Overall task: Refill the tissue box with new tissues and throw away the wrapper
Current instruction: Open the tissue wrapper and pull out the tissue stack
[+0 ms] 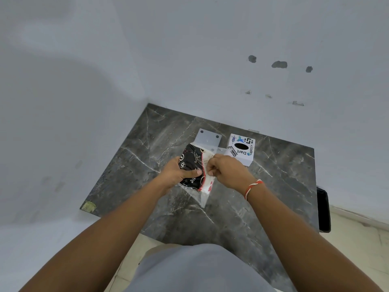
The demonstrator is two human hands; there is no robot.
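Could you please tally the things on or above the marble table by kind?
Tissue packs: 1, held in both hands
Tissue boxes: 1
White plates: 1
Total: 3

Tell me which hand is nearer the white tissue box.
Right. The right hand pinches the tissue pack just in front of the white tissue box; the left hand grips the pack's far side.

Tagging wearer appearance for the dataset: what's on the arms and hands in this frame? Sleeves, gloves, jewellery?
Both forearms are bare, with no sleeves in view. The left hand and right hand wear no gloves, and no rings show on the fingers. The only item is a red and white twisted thread band around the right wrist. The left wrist has nothing on it.
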